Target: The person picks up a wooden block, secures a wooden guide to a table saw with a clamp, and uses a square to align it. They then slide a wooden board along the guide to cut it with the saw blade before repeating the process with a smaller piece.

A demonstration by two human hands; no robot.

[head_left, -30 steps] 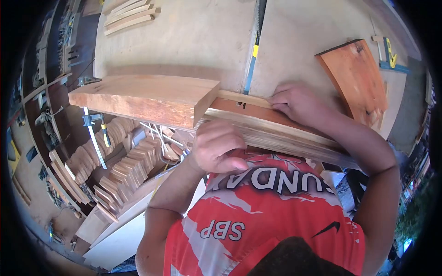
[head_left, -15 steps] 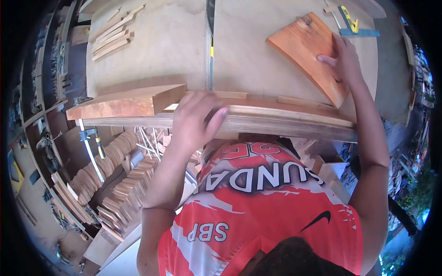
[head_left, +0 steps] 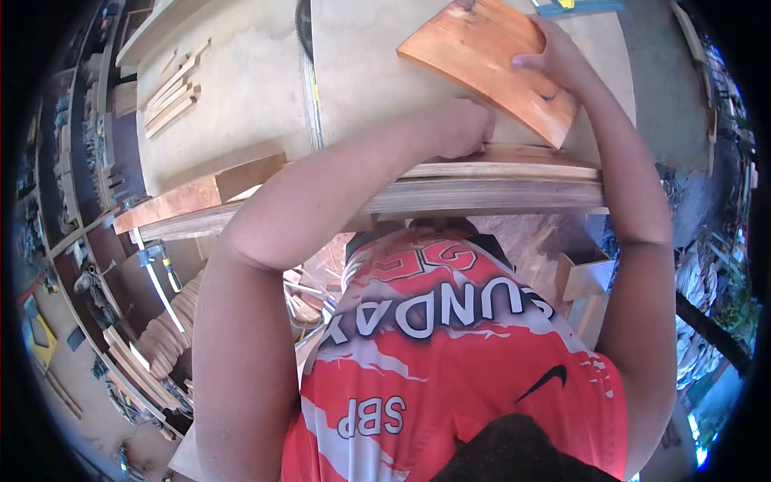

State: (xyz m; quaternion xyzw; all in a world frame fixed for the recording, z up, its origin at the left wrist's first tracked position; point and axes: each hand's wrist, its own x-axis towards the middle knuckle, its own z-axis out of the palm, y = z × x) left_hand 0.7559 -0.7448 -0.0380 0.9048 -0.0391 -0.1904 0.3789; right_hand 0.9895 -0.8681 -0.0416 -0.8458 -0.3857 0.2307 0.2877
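Observation:
My right hand (head_left: pixel 556 58) grips the right side of a flat, orange-brown wooden board (head_left: pixel 482 60) with one curved edge. Its thumb lies on the board's face while the fingers go over the side. My left hand (head_left: pixel 466 128) reaches across my front to the near edge of the table, its fingers curled down. They are at the end of a thin wooden strip (head_left: pixel 526 151), and whatever is between the fingertips is hidden. At the left of the near edge sits a thick wooden block (head_left: pixel 173 197), partly behind my left forearm.
A saw blade (head_left: pixel 304 32) stands in the slot of the pale tabletop (head_left: pixel 233 88). Several thin sticks (head_left: pixel 173 100) lie on its left. A bar clamp (head_left: pixel 157 277) hangs at the near left edge. A blue square (head_left: pixel 578 8) lies at the far right.
My left hand has moved right along the near edge, from beside the thick block to the strip. The view has shifted; my right hand stays on the board.

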